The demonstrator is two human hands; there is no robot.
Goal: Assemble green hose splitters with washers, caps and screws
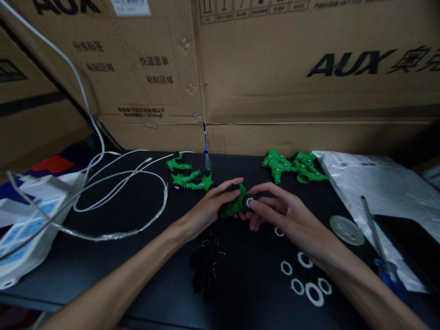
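My left hand [215, 198] is closed around a green plastic hose splitter [229, 210], held above the middle of the dark table. The splitter's near right end carries a black collar with a white ring washer [250, 201] at its opening. At that end, my right hand [275, 206] pinches the washer between thumb and fingers; the fingertips partly hide it. Below the right hand lie several loose white ring washers [314, 294]. A pile of black parts with thin metal pins [206, 266] sits below the left hand, too dark to make out well.
Several green splitters with black fittings [190, 178] lie at the back left, and plain green ones [278, 164] at the back right. White cables [130, 233] loop beside a power strip [37, 215]. A screwdriver [374, 229], phone [409, 247] and round disc [346, 230] are right. Cardboard boxes [257, 91] stand behind.
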